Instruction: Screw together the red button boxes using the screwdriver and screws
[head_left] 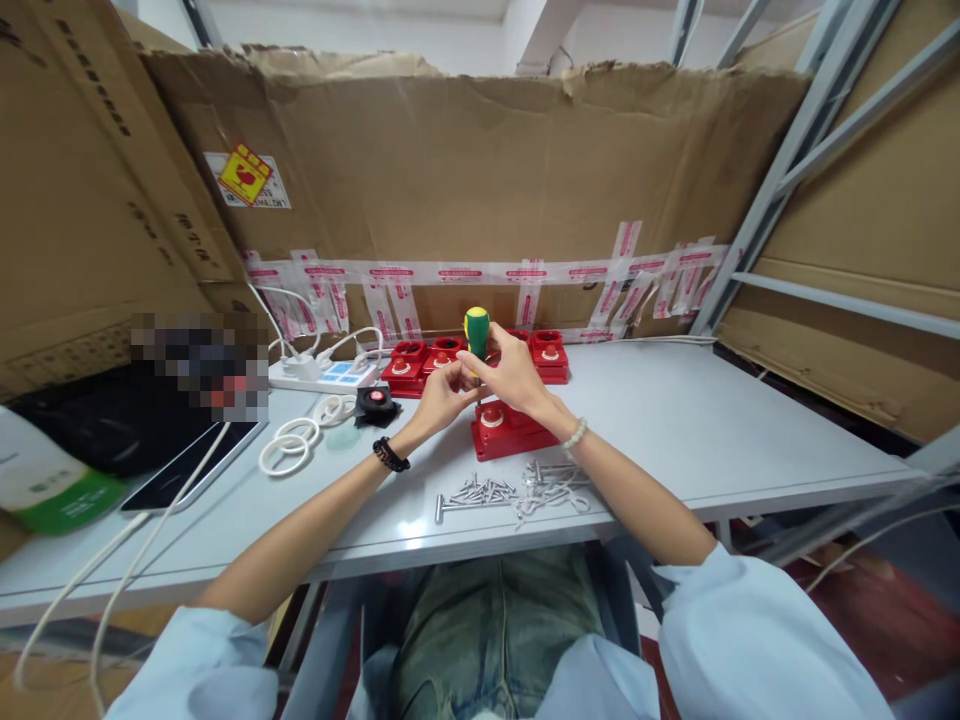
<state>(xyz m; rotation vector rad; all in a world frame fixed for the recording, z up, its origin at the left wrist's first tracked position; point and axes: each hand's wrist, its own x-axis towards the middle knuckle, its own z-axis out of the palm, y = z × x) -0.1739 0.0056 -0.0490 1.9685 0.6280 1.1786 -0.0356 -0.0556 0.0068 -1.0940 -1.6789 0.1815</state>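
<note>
A screwdriver point(477, 328) with a green and yellow handle stands nearly upright over a red box point(517, 437), its tip down at the left end of the box. My right hand point(516, 372) has its fingers closed around the lower part of the handle. Beside it, my left hand point(442, 398) pinches at the screwdriver's shaft; the fingertips partly hide whatever is between them. On the box's top, close to the shaft, is a round white-edged button point(492, 415). The contact of the tip with the box is too small to make out.
Loose screws point(484, 490) and metal T-shaped pieces point(472, 503) lie near the front edge. More red boxes point(405, 370) line the back. White rings point(289, 447), a black part point(376, 404), a power strip point(330, 374) and a tablet point(195, 465) are to the left.
</note>
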